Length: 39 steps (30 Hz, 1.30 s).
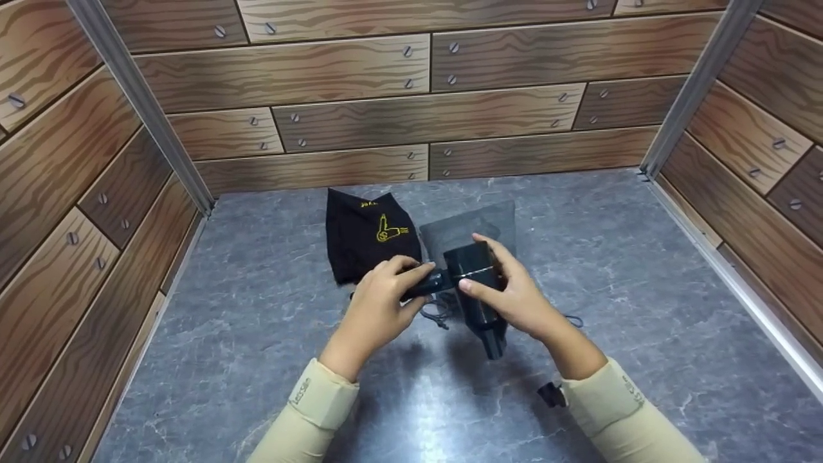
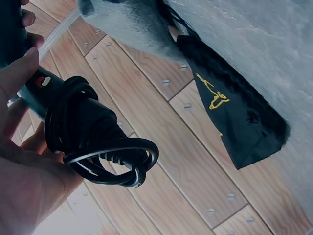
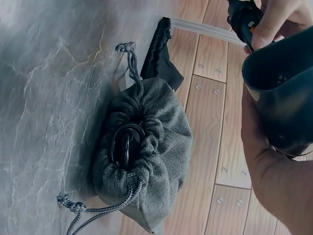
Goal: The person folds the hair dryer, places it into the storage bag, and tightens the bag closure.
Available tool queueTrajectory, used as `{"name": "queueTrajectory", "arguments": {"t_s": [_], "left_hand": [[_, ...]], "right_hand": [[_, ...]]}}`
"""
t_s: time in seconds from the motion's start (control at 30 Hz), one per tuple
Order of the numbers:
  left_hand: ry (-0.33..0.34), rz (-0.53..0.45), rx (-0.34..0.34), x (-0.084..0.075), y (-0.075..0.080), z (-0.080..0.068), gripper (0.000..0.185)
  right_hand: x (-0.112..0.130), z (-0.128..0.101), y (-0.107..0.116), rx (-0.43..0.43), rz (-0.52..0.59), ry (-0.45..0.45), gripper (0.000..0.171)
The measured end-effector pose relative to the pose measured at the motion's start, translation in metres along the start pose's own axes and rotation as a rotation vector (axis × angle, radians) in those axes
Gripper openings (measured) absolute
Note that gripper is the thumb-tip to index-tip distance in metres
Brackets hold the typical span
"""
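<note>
I hold a black hair dryer (image 1: 479, 289) above the grey tabletop with both hands. My left hand (image 1: 402, 286) grips its folded handle (image 2: 54, 95), which has an orange switch and the black cord (image 2: 105, 154) coiled around it. Curled round the dryer's wide barrel (image 3: 283, 93) is my right hand (image 1: 495, 270), thumb on the near side and fingers over the top. Behind the dryer lies a grey drawstring pouch (image 3: 144, 142), its mouth gathered with a dark ring showing inside. A black cloth bag (image 1: 366, 235) with a yellow logo lies left of the pouch.
Wood-pattern walls (image 1: 424, 116) with screws enclose the marbled grey table (image 1: 257, 334) at the back and both sides, with metal rails in the corners. The pouch's knotted drawstrings (image 3: 73, 208) trail on the table under my hands.
</note>
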<state>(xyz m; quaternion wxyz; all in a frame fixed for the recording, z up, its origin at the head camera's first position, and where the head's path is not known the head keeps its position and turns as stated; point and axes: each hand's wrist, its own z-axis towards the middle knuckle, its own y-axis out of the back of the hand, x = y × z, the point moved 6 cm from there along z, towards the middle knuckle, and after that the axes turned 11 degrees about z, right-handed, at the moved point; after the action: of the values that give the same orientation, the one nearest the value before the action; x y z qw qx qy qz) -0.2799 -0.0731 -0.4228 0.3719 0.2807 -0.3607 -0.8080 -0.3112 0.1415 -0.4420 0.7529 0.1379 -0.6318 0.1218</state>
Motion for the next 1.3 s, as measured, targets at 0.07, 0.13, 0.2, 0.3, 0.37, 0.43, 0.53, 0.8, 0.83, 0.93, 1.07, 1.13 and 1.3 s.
{"name": "queueTrajectory", "arguments": {"t_s": [0.07, 0.13, 0.2, 0.3, 0.37, 0.43, 0.53, 0.8, 0.83, 0.93, 1.07, 1.13, 1.3], "left_hand": [[-0.002, -0.035, 0.021, 0.000, -0.001, 0.001, 0.055], [0.003, -0.081, 0.050, 0.002, -0.003, 0.001, 0.060], [0.013, -0.128, 0.077, 0.003, -0.004, 0.001, 0.062], [0.027, -0.201, 0.123, 0.004, -0.006, 0.002, 0.059], [0.036, -0.259, 0.157, 0.004, -0.008, 0.003, 0.056], [0.058, -0.329, 0.199, 0.007, -0.012, 0.004, 0.055], [0.097, -0.431, 0.254, 0.011, -0.018, 0.005, 0.055], [0.093, -0.592, 0.384, 0.012, -0.028, 0.005, 0.038], [0.098, -0.616, 0.403, 0.012, -0.030, 0.005, 0.036], [0.116, -0.676, 0.448, 0.010, -0.035, 0.004, 0.029], [0.145, -0.725, 0.431, 0.008, -0.042, 0.003, 0.024], [0.160, -0.742, 0.397, 0.006, -0.045, 0.003, 0.023], [0.205, -0.771, 0.309, 0.001, -0.049, 0.004, 0.023]], "right_hand": [[0.000, -0.001, 0.002, 0.004, 0.022, -0.004, 0.077], [0.000, -0.003, 0.004, 0.018, 0.047, -0.014, 0.076], [0.000, -0.004, 0.006, 0.027, 0.058, -0.017, 0.076], [0.001, -0.006, 0.010, 0.032, 0.048, -0.008, 0.075], [0.002, -0.007, 0.013, 0.032, 0.035, 0.003, 0.074], [0.003, -0.008, 0.016, 0.032, 0.029, 0.015, 0.073], [0.003, -0.010, 0.019, 0.036, 0.039, 0.022, 0.073], [0.004, -0.012, 0.025, 0.041, 0.023, 0.046, 0.073], [0.004, -0.012, 0.026, 0.039, 0.024, 0.047, 0.073], [0.005, -0.013, 0.028, 0.035, 0.028, 0.050, 0.072], [0.005, -0.014, 0.031, 0.017, 0.048, 0.045, 0.070], [0.005, -0.013, 0.033, -0.002, 0.062, 0.044, 0.070], [0.005, -0.013, 0.038, -0.051, 0.088, 0.059, 0.068]]}}
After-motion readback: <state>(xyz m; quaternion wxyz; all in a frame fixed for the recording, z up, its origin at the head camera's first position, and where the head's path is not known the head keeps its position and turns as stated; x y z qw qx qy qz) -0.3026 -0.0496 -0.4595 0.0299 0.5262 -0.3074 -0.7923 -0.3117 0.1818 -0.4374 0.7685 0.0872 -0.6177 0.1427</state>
